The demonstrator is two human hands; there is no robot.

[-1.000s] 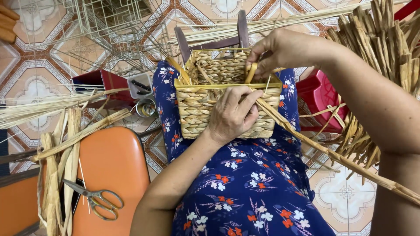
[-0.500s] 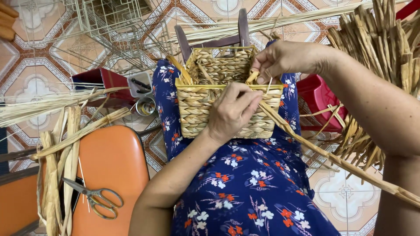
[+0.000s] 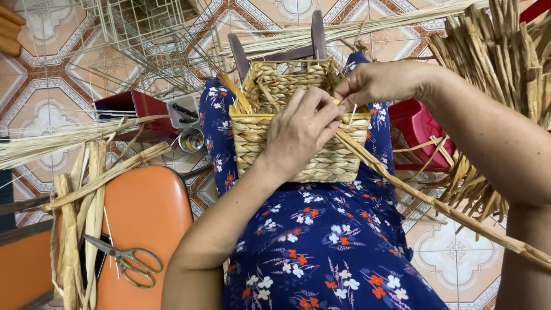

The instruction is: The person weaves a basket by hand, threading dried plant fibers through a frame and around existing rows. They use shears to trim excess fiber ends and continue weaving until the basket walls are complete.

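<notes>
Two hands meet at a woven basket (image 3: 298, 135) on the lap: left hand (image 3: 298, 135) pressed to its rim, right hand (image 3: 376, 86) pinching a long strand (image 3: 436, 206). Rim weaving seems underway; tucking the strand calls for tension.

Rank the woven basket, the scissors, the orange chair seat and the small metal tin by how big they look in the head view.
1. Orange chair seat, though it is nearer the camera and partly covered by straw.
2. Basket, partly hidden by the left hand.
3. Scissors.
4. Tin, clearly smallest and farther away.
</notes>
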